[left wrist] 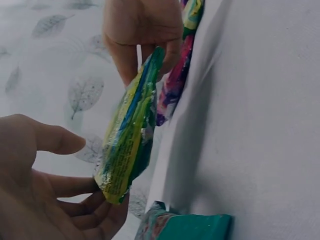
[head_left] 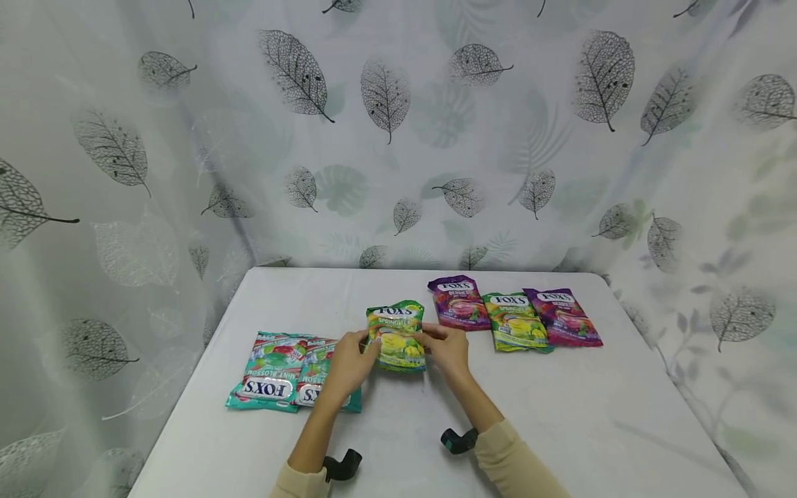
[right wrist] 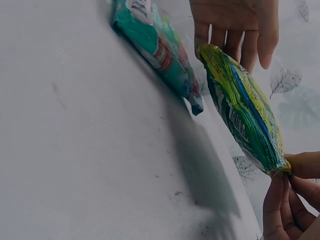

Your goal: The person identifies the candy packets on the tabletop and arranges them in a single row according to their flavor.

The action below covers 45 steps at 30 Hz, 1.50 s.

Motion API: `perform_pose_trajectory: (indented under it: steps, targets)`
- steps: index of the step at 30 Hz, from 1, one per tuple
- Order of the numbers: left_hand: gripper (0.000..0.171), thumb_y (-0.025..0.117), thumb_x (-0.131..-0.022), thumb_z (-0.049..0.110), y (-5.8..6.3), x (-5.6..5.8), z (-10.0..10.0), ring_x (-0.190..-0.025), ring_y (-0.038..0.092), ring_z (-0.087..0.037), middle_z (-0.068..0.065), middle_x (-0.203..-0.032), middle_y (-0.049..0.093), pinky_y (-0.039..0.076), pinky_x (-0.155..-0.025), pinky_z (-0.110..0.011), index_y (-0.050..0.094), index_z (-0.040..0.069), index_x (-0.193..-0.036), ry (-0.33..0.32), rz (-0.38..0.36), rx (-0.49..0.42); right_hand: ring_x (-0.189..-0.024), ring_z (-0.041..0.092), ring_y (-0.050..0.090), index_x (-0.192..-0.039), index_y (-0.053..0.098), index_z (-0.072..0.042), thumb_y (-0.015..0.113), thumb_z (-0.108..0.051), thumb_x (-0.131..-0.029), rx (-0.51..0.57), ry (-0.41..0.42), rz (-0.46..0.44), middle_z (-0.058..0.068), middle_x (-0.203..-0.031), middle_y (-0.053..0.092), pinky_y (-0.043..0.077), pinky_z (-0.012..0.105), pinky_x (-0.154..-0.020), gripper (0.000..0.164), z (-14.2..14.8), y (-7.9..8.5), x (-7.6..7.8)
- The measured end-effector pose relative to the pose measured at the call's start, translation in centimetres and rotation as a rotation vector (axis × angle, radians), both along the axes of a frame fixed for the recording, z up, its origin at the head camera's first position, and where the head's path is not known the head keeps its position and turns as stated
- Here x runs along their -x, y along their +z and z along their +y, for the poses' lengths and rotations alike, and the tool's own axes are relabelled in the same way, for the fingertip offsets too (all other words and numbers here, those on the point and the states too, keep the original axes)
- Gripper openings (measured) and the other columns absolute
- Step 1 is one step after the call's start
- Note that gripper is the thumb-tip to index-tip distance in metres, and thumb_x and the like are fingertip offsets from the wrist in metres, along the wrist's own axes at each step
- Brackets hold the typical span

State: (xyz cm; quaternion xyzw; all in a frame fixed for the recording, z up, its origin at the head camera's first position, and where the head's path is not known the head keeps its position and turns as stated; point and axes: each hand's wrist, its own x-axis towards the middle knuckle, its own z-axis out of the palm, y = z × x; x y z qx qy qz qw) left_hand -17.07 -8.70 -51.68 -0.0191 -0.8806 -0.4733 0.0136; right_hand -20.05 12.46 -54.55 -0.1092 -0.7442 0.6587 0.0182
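A green-and-yellow Fox's candy bag (head_left: pixel 397 339) is held up off the table, between both hands. My right hand (head_left: pixel 445 348) pinches its right edge between thumb and fingers, as the right wrist view shows at the bag's corner (right wrist: pixel 280 165). On the other side, my left hand (head_left: pixel 351 360) has its fingers against the bag's edge, while its thumb (left wrist: pixel 67 141) stands apart from the wrapper. Beside the left forearm lie two teal Mint Blossom candy bags, one (head_left: pixel 268 373) overlapping the other (head_left: pixel 316 370), partly hidden by that arm.
At the back right lie a purple Berries bag (head_left: pixel 459 304), another green bag (head_left: pixel 515 321) and a second purple bag (head_left: pixel 563 318), side by side. They rest on a white-covered table (head_left: pixel 591 415). A leaf-patterned curtain (head_left: pixel 398 166) hangs behind it.
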Motion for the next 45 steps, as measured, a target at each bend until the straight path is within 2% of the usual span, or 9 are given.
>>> perform_pose_trajectory:
  steps: [5, 9, 12, 15, 17, 25, 29, 35, 45]
  targets:
    - [0.054, 0.063, -0.104, 0.031, 0.5, -0.4, -0.3, -0.093, 0.058, -0.025, -0.015, -0.11, 0.066, 0.05, -0.076, -0.04, 0.061, -0.01, -0.138, -0.038, -0.028, 0.027, -0.08, 0.016, 0.072, -0.112, 0.08, -0.001, 0.084, -0.015, -0.089, -0.01, 0.011, 0.003, 0.012, -0.099, 0.078, 0.063, 0.035, -0.076, 0.027, 0.2, -0.3, -0.5]
    - [0.049, 0.063, -0.104, 0.033, 0.8, -0.7, -0.8, -0.088, 0.066, -0.023, -0.014, -0.111, 0.073, 0.055, -0.074, -0.04, 0.068, -0.007, -0.132, -0.06, -0.041, 0.02, -0.08, 0.016, 0.072, -0.111, 0.08, -0.002, 0.085, -0.015, -0.087, -0.026, 0.021, -0.003, 0.011, -0.098, 0.078, 0.063, 0.034, -0.075, 0.028, 0.2, -0.3, -1.0]
    - [0.042, 0.061, -0.105, 0.032, 0.9, -0.8, -1.1, -0.065, 0.06, -0.015, -0.007, -0.086, 0.073, 0.052, -0.06, -0.034, 0.073, -0.003, -0.126, -0.071, -0.046, 0.006, -0.081, 0.016, 0.072, -0.111, 0.08, -0.002, 0.086, -0.016, -0.087, -0.034, 0.031, -0.019, 0.01, -0.098, 0.078, 0.062, 0.032, -0.074, 0.029, 0.2, -0.4, -1.3]
    - [0.035, 0.061, -0.106, 0.029, 1.0, -1.1, -1.2, -0.05, 0.041, -0.013, 0.0, -0.061, 0.054, 0.036, -0.048, -0.029, 0.078, 0.0, -0.116, -0.083, -0.036, 0.011, -0.08, 0.016, 0.072, -0.111, 0.08, -0.002, 0.086, -0.017, -0.087, -0.037, 0.038, -0.038, 0.01, -0.098, 0.078, 0.062, 0.032, -0.073, 0.029, 0.1, -0.5, -1.7]
    - [0.032, 0.061, -0.105, 0.029, 1.1, -1.3, -1.2, -0.049, 0.037, -0.012, 0.001, -0.056, 0.047, 0.031, -0.048, -0.028, 0.08, 0.003, -0.109, -0.082, -0.028, 0.033, -0.08, 0.015, 0.072, -0.112, 0.08, -0.002, 0.086, -0.017, -0.088, -0.043, 0.041, -0.043, 0.01, -0.098, 0.078, 0.062, 0.033, -0.073, 0.029, 0.1, -0.5, -2.1]
    - [0.032, 0.063, -0.105, 0.03, 1.2, -2.2, -1.1, -0.067, 0.056, -0.016, -0.006, -0.086, 0.076, 0.046, -0.062, -0.034, 0.081, 0.003, -0.108, -0.043, -0.022, 0.081, -0.079, 0.013, 0.068, -0.111, 0.081, -0.003, 0.086, -0.021, -0.087, -0.049, 0.048, -0.065, 0.009, -0.098, 0.078, 0.059, 0.029, -0.07, 0.03, 0.2, -1.0, -3.1]
    - [0.032, 0.063, -0.104, 0.03, 0.9, -2.6, -0.9, -0.069, 0.056, -0.015, -0.003, -0.085, 0.075, 0.046, -0.063, -0.033, 0.082, 0.004, -0.106, -0.033, -0.022, 0.08, -0.082, 0.013, 0.068, -0.111, 0.081, -0.003, 0.086, -0.021, -0.087, -0.059, 0.04, -0.062, 0.009, -0.099, 0.078, 0.059, 0.028, -0.07, 0.03, 0.2, -1.2, -3.6]
    - [0.031, 0.063, -0.104, 0.029, 0.4, -3.0, -0.7, -0.058, 0.049, -0.016, -0.001, -0.066, 0.062, 0.04, -0.056, -0.033, 0.082, 0.005, -0.1, -0.041, -0.034, 0.063, -0.08, 0.013, 0.067, -0.11, 0.081, -0.002, 0.087, -0.021, -0.087, -0.1, 0.049, -0.063, 0.009, -0.096, 0.078, 0.057, 0.028, -0.067, 0.031, 0.5, -1.5, -4.3]
    - [0.032, 0.063, -0.104, 0.03, -0.5, -3.5, -0.7, -0.058, 0.048, -0.015, 0.001, -0.063, 0.06, 0.04, -0.055, -0.032, 0.082, 0.004, -0.101, -0.032, -0.037, 0.103, -0.08, 0.016, 0.073, -0.111, 0.08, 0.0, 0.084, -0.02, -0.089, -0.119, 0.077, -0.038, 0.011, -0.096, 0.079, 0.061, 0.028, -0.068, 0.03, 0.3, -2.5, -4.9]
